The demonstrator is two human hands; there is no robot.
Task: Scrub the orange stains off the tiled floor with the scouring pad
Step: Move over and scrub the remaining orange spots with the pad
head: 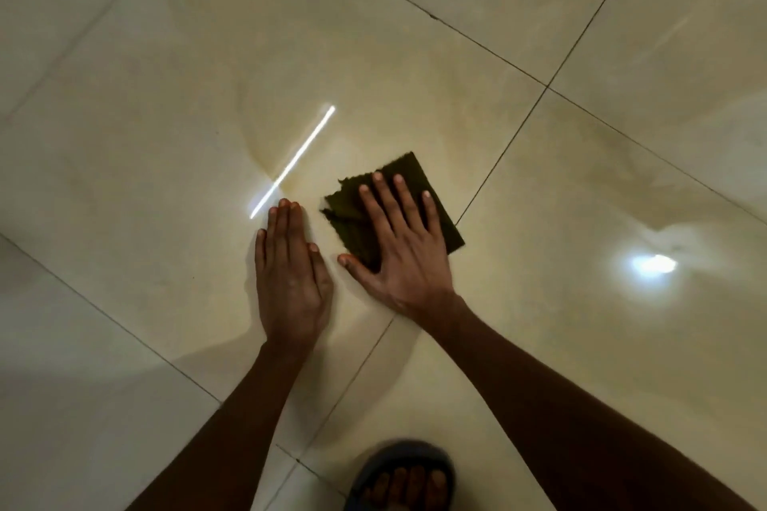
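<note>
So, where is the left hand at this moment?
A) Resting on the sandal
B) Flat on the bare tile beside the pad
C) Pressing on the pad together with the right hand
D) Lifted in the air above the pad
B: the left hand lies flat on the tile, apart from the pad, which only the right hand presses.

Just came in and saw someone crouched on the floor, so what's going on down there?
A person is cleaning the tiled floor by hand. The right hand lies flat with fingers spread on a dark green scouring pad, pressing it to a glossy cream tile beside a grout line. The left hand rests palm-down on the bare tile next to it. A sandalled foot shows at the bottom edge. No clear orange stain is visible.
</note>
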